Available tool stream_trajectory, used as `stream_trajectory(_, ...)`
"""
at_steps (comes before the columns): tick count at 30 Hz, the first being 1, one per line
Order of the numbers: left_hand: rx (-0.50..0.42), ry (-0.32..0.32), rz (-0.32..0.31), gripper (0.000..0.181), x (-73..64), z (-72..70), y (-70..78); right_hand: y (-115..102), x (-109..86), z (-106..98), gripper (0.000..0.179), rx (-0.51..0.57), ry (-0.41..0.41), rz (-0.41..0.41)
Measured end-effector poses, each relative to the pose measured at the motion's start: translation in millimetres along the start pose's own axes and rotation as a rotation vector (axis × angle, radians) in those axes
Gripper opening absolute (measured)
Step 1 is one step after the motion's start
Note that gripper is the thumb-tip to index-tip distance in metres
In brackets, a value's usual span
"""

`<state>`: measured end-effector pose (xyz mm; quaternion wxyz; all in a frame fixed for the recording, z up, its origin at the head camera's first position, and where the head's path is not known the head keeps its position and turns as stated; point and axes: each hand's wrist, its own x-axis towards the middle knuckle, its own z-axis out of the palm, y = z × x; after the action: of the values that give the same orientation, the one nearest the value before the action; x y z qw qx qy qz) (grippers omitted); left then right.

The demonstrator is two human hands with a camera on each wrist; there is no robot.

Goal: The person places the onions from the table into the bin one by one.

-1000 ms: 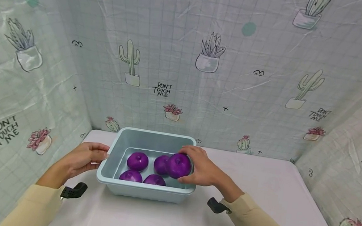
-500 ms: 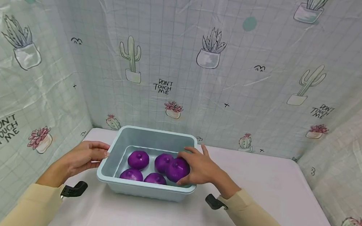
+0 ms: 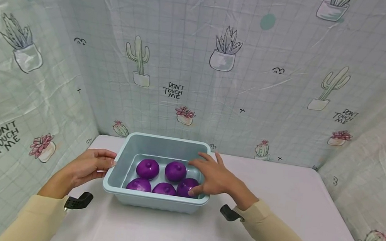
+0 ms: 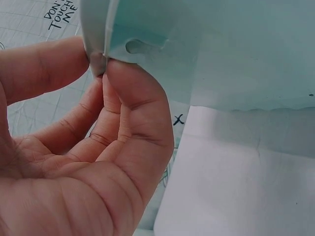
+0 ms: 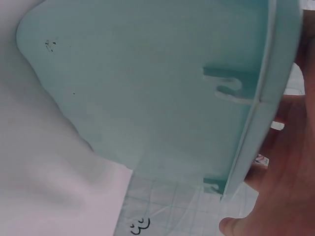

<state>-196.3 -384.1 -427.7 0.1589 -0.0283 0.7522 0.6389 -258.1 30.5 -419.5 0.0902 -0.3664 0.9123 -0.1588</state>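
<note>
A pale blue plastic bin (image 3: 150,201) stands on the table with several glossy purple onions in it, round with a small nub on top. My left hand (image 3: 87,167) pinches the bin's left rim (image 4: 96,37) between thumb and fingers. Over the right rim reaches my right hand (image 3: 216,177), its fingers spread and loose. Its thumb overlaps the front right onion (image 3: 184,187), and whether they touch I cannot tell. Behind that onion lies another onion (image 3: 175,171). In the right wrist view the bin's outer wall (image 5: 147,83) hides the onions from sight.
The table (image 3: 147,232) has a white top. A cactus-printed sheet (image 3: 197,74) hangs around its back and sides. On each wrist a black camera mount (image 3: 79,200) sticks out over the table.
My right hand has lowered an onion into the bin's front right and loosened its fingers from it. My left hand keeps its pinch on the rim. The view has tilted down slightly.
</note>
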Motion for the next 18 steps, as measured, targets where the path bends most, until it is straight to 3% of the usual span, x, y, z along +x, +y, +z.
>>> stream_trajectory(12, 0.046, 0.028, -0.013, 0.052, 2.2, -5.8, 0.3, 6, -21.0, -5, 0.064, 0.084, 0.108, 0.005)
stream_trajectory(18, 0.156, 0.068, 0.000, 0.050, 0.8, -7.7, -2.0, 11, -34.9, -8, 0.064, 0.088, 0.182, -0.010)
